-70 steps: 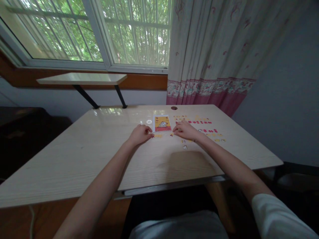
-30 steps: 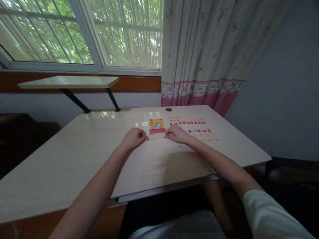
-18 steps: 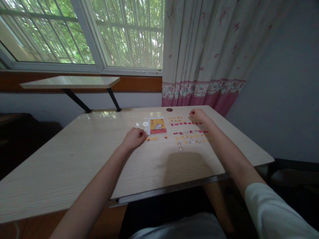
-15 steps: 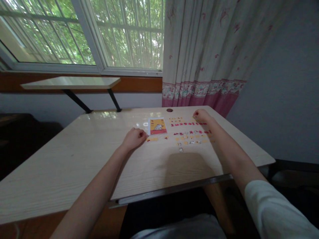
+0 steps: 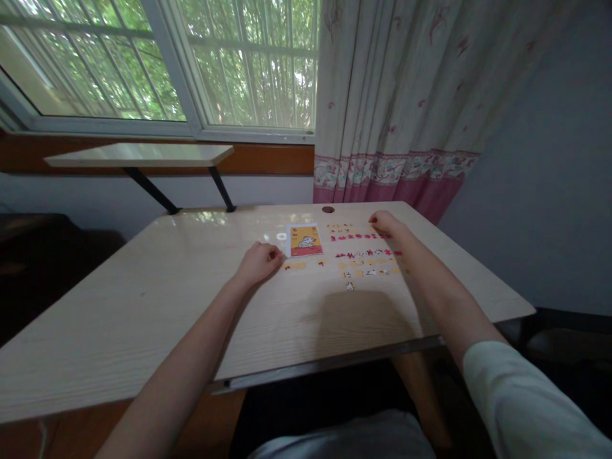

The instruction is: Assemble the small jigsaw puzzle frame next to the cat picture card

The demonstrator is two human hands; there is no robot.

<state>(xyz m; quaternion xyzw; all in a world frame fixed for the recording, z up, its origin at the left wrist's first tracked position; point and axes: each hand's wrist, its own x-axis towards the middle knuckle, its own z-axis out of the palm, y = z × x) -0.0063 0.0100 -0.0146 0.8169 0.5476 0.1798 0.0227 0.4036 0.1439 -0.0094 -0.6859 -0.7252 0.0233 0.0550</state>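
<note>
My left hand (image 5: 261, 263) rests on the desk with its fingers curled together, just left of a picture card (image 5: 305, 241) showing a white animal on yellow and red. Close to those fingertips lies a short row of yellow jigsaw puzzle pieces (image 5: 297, 265). My right hand (image 5: 384, 222) is at the far right, its thumb and fingers pinched above the upper rows; anything between them is too small to make out. Red puzzle pieces (image 5: 354, 238) form a row below it, partly covered by my right forearm. A lone white piece (image 5: 350, 286) lies nearest me.
The wooden desk (image 5: 143, 319) has a round cable hole (image 5: 327, 210) at its back edge. A raised shelf (image 5: 143, 155) on dark legs stands at the back left. Behind are a barred window (image 5: 253, 70) and a patterned curtain (image 5: 382, 95).
The whole view has shifted slightly. My right hand has moved a little left relative to the rows, still pinched. My left hand stays beside the card.
</note>
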